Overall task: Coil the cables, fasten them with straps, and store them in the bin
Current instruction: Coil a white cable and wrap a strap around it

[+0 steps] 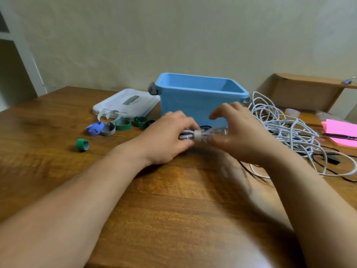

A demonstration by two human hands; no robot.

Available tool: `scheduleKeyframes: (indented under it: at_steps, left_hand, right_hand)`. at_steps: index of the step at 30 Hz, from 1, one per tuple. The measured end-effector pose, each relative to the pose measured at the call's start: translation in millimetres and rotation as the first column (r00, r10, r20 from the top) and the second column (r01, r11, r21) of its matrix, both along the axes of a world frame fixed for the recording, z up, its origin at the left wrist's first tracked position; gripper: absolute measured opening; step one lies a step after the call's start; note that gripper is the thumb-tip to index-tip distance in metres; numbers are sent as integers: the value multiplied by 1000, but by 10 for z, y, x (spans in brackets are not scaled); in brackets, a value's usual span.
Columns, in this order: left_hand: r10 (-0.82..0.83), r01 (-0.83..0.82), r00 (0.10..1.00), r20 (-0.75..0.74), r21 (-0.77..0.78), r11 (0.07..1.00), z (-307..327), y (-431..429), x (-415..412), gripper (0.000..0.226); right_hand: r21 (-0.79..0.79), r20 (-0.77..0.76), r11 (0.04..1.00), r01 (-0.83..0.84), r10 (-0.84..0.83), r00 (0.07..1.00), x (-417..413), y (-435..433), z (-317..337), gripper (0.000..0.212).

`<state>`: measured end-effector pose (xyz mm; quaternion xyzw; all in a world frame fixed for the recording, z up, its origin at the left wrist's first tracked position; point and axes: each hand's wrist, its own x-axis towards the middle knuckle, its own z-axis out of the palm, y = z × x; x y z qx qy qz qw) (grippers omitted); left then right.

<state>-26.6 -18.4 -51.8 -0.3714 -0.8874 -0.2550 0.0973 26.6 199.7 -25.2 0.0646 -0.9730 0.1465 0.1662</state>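
The coiled cable (202, 133) was smeared by motion at its right end, and its left end was hidden inside the grip of the left hand (168, 136). The right hand (237, 132) was blurred too, so whether it gripped the coil could not be told. Both hands covered the lower near wall of the blue bin (193, 101). The pink paper (342, 132) and the cardboard box (301, 93) ran off the right edge. A purple thing (348, 80) on the box was too small to name.
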Motion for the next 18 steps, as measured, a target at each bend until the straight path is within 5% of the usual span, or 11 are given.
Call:
scheduleKeyframes:
  at_steps: [4, 11, 18]
  left_hand:
    - [27, -27, 1000, 2, -148, 989, -35, -14, -31, 47]
    - [132, -134, 982, -132, -2, 991, -117, 8, -168, 13]
    - [171, -174, 971, -165, -6, 985, -151, 90, -164, 11]
  right_hand:
    - [173, 134, 980, -93, 70, 989, 4, -11, -34, 39]
    - [118, -17, 993, -6, 8, 1000, -172, -20, -237, 31]
    - [161, -71, 986, -32, 44, 996, -126, -43, -262, 28]
